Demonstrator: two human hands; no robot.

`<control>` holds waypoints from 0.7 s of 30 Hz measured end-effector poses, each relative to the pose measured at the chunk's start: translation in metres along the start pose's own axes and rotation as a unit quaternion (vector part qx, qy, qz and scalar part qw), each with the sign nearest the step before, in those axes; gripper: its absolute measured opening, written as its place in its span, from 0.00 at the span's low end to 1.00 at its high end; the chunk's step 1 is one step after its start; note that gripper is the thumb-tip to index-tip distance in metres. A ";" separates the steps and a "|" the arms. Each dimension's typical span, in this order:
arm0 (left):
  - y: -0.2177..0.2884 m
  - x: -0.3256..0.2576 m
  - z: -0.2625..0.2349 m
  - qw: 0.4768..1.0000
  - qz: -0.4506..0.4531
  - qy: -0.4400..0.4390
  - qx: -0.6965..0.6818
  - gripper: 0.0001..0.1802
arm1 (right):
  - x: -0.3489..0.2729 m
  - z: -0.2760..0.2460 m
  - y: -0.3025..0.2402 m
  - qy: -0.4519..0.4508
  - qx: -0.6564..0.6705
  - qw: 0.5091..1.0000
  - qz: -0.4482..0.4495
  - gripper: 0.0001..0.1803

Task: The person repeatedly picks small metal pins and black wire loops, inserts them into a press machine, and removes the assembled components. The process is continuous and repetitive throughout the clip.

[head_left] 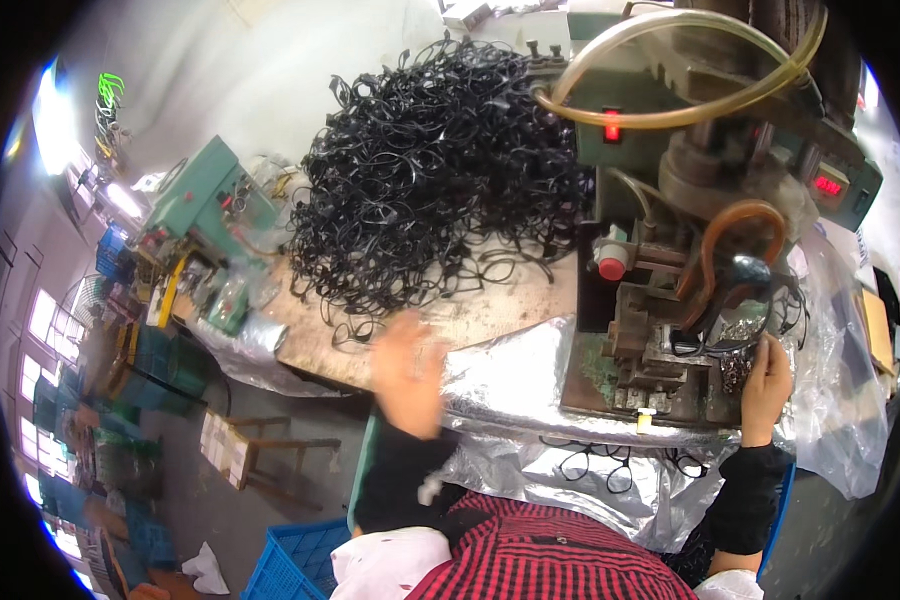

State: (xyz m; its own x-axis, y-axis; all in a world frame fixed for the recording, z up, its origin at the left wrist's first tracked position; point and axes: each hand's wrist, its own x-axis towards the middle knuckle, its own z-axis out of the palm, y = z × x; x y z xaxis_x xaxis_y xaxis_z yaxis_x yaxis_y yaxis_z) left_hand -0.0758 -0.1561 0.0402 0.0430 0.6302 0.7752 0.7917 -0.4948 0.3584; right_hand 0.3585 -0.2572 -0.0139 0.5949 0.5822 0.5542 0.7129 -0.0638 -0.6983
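My left hand [407, 375] is smeared by motion above the foil-covered edge of the bench, beside the near end of a big heap of black plastic eyeglass frames [430, 170]. Its fingers are too blurred to read, and I see nothing held in it. At the right, my right hand [767, 388] is beside the tooling of a green press [620, 370]. Thumb and fingers close on the edge of a black eyeglass frame [715, 347], which lies against the metal fixture. Part of that frame is hidden by the tooling.
Silver foil [510, 375] covers the bench edge and my lap, where several black frames [610, 468] lie. A red button [611, 262] and a looping yellowish hose [670, 118] belong to the press. Clear plastic sheeting [840, 370] hangs right; a blue crate [292, 560] stands lower left.
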 end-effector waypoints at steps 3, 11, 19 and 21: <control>-0.145 -0.028 -0.035 0.965 -0.247 0.066 0.050 0.11 | 0.007 0.005 -0.003 -0.037 0.077 0.996 0.030 0.10; -0.302 -0.061 -0.008 0.830 -0.549 0.064 0.072 0.29 | 0.009 0.020 -0.022 -0.077 0.150 0.982 0.083 0.10; -0.060 -0.025 0.031 0.832 -0.420 0.037 -0.361 0.13 | -0.039 -0.052 -0.012 0.013 0.106 0.985 0.138 0.06; -0.027 -0.008 0.043 0.809 -0.390 -0.034 -0.438 0.10 | -0.034 -0.046 -0.043 -0.005 0.147 0.983 0.106 0.06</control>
State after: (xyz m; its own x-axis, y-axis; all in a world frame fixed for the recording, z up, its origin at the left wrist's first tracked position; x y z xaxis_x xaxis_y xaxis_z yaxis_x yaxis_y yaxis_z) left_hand -0.0710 -0.1218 0.0023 -0.2047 0.9720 0.1151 -0.1399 -0.1454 0.9794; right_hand 0.3249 -0.3111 0.0176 0.7142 0.5887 0.3785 0.4346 0.0509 -0.8992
